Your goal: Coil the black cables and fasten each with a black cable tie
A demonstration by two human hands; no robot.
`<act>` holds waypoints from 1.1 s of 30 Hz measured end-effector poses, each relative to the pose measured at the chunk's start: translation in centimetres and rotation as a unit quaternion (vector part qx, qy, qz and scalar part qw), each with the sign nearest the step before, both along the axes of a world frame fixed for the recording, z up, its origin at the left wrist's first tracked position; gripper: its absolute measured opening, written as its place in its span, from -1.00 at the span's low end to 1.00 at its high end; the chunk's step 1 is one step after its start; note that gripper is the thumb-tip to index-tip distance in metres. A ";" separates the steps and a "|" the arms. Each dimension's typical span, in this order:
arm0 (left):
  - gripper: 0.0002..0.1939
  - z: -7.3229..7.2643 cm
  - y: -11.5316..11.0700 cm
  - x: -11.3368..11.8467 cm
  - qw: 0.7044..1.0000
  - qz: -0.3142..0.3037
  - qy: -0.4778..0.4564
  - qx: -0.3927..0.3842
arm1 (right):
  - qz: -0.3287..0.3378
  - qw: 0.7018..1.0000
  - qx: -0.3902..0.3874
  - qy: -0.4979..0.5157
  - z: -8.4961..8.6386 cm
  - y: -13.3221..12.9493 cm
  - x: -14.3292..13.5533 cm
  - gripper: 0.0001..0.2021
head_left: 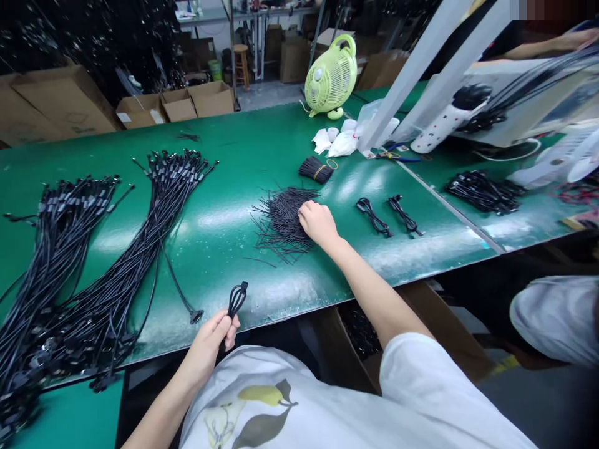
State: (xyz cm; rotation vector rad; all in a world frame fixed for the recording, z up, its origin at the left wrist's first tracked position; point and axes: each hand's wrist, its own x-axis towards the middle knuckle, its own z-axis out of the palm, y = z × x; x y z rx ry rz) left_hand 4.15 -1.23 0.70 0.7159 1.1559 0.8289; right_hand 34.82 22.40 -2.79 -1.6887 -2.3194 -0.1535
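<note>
Beside the tie pile (286,219), two bundled cables (373,218) at right seem finished, loose cables (158,209) at left unfinished; nearer you, your left hand (216,333) pinches a folded cable (238,298), your right hand (319,222) touching the pile, grip unclear.

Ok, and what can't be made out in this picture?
All in the head view:
Whether the right hand grips a tie: its fingertips are hidden by the hand itself and the pile of black ties.
The lower end of the looped cable: hidden in the left hand.
Part of the leftmost cable bundle: cut off by the left edge.
Print on the cardboard box: too small and blurred.
</note>
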 end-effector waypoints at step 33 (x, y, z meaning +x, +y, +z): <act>-0.60 1.2 -0.4 0.9 0.990 0.037 -0.134 0.029 | -0.062 0.970 0.032 0.234 2.5 -4.4 -2.3 -0.80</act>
